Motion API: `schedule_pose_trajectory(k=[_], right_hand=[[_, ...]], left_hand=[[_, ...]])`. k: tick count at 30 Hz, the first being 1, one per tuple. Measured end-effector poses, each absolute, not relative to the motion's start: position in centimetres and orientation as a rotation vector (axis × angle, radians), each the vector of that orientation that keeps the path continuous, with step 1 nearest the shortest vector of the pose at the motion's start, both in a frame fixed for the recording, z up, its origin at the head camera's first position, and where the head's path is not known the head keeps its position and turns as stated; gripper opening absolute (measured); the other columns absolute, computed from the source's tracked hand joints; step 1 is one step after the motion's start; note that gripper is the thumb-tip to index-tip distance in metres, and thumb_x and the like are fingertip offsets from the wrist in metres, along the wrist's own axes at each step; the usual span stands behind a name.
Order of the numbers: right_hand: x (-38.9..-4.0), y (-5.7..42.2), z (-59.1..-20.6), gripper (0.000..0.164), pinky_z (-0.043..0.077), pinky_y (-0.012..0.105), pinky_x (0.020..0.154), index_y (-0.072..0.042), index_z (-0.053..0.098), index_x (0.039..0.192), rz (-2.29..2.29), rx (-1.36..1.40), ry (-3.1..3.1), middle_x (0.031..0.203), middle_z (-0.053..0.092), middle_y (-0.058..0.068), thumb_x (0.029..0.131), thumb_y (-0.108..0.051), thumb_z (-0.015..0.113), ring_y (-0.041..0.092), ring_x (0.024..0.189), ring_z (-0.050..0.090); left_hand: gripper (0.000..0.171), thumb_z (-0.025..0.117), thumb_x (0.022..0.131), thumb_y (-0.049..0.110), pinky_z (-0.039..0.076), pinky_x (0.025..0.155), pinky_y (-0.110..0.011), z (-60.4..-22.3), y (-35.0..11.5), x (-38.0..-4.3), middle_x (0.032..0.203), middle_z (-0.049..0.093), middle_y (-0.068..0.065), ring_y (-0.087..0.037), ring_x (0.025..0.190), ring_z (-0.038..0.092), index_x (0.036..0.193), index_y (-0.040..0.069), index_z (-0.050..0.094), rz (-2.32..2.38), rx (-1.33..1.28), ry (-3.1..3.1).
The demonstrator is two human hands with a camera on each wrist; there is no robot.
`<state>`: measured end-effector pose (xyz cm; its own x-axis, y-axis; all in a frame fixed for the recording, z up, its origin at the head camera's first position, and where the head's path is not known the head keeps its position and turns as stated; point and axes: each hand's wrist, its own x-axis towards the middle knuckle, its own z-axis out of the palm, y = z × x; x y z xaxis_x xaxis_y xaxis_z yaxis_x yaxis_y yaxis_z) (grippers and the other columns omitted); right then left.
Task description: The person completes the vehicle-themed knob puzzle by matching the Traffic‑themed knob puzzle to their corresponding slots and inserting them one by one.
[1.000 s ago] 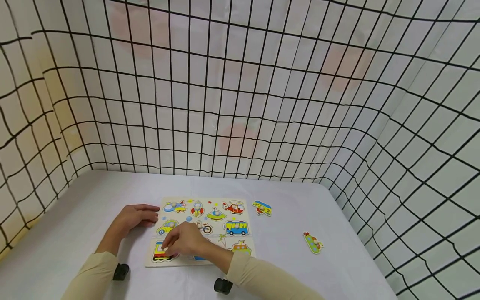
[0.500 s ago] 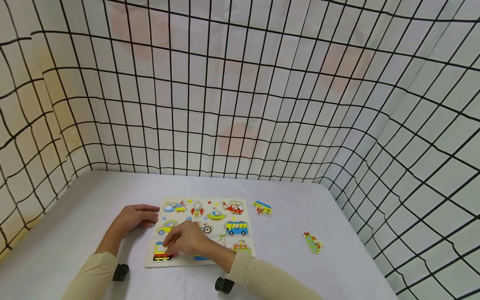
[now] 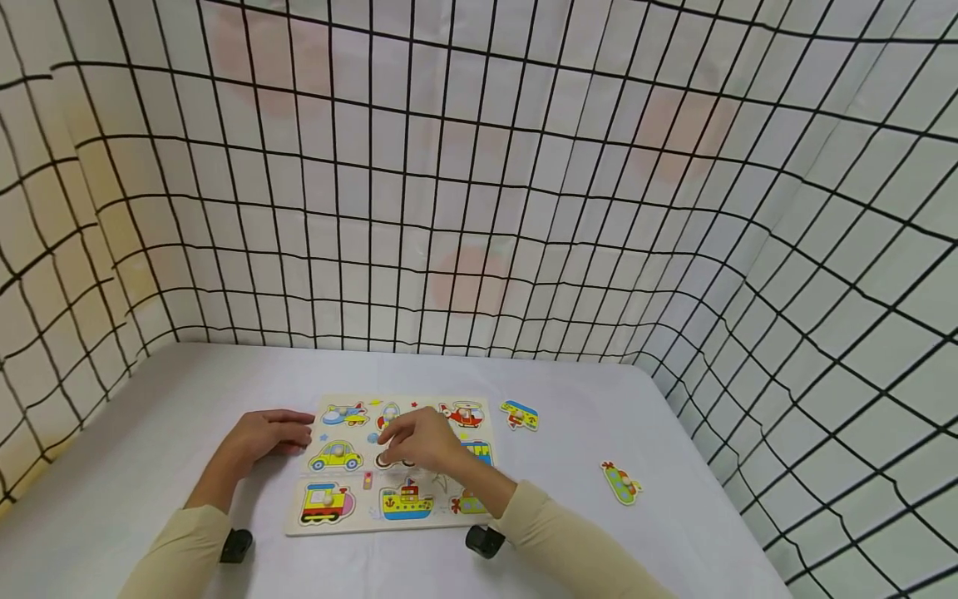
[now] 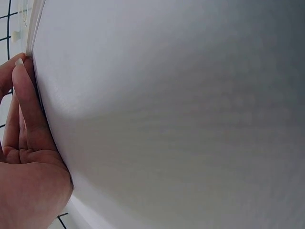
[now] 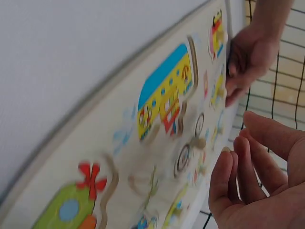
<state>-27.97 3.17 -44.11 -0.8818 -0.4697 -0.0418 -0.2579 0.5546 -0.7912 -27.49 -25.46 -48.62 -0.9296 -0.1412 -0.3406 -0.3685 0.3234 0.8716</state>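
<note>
A pale wooden knob puzzle board [image 3: 367, 526] lies on the white table. My right hand [image 3: 422, 439] hovers over its middle, across the bicycle piece [image 5: 190, 150]; its fingers are loosely bent with nothing between them in the right wrist view. My left hand [image 3: 262, 434] rests on the table, fingertips at the board's left edge. The train piece [image 3: 327, 504] sits in the lower left slot, and the car [image 3: 336, 455] above it. The ship picture [image 5: 164, 95] and submarine picture [image 5: 66, 205] on the board show no knob.
Two loose pieces lie right of the board: an upside-down ship piece [image 3: 520, 414] close by, and a submarine piece [image 3: 621, 482] farther right. Black grid netting [image 3: 464, 249] over white cloth rises behind the table and at both sides. Black wrist devices [image 3: 485, 541] hang under both forearms.
My right hand has left the train piece and moved up and right over the board's middle. The train lies uncovered now. My left hand keeps its place at the board's edge.
</note>
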Motion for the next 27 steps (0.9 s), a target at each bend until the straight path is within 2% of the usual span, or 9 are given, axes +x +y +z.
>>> schedule_pose_trajectory(k=[6, 11, 21, 27], right_hand=[[-29.5, 5.9, -43.5, 0.018, 0.047, 0.026, 0.068, -0.011, 0.081, 0.097, -1.232, -0.562, 2.652, 0.077, 0.072, -0.005, 0.079, -0.013, 0.085, 0.009, 0.072, 0.062], [-30.6, 8.3, -43.2, 0.021, 0.048, 0.027, 0.065, -0.010, 0.079, 0.101, -1.254, -0.477, 2.698, 0.080, 0.072, -0.003, 0.081, -0.015, 0.084, 0.013, 0.074, 0.062], [-32.7, 12.8, -43.0, 0.026, 0.048, 0.029, 0.070, -0.012, 0.078, 0.105, -1.242, -0.209, 2.824, 0.084, 0.075, 0.000, 0.081, -0.020, 0.084, 0.015, 0.082, 0.066], [-33.8, 15.4, -43.1, 0.029, 0.049, 0.028, 0.062, -0.012, 0.077, 0.108, -1.278, -0.081, 2.843, 0.089, 0.075, 0.003, 0.081, -0.020, 0.084, 0.019, 0.081, 0.065]], left_hand=[[0.054, 0.077, 0.088, 0.022, 0.056, 0.070, -0.024, -48.7, -25.5, -27.5, 0.111, 0.074, -0.017, -0.017, 0.074, 0.069, 0.135, -0.001, 0.062, 1.652, -0.461, 2.392], [0.053, 0.078, 0.088, 0.022, 0.056, 0.070, -0.024, -48.7, -25.5, -27.4, 0.111, 0.074, -0.017, -0.017, 0.074, 0.069, 0.134, -0.001, 0.063, 1.655, -0.458, 2.391], [0.051, 0.077, 0.088, 0.021, 0.056, 0.068, -0.024, -48.7, -25.5, -27.4, 0.107, 0.075, -0.012, -0.015, 0.073, 0.068, 0.133, 0.000, 0.064, 1.664, -0.438, 2.391], [0.051, 0.077, 0.087, 0.021, 0.056, 0.068, -0.024, -48.8, -25.6, -27.5, 0.106, 0.076, -0.011, -0.014, 0.073, 0.067, 0.132, 0.000, 0.065, 1.669, -0.433, 2.390]])
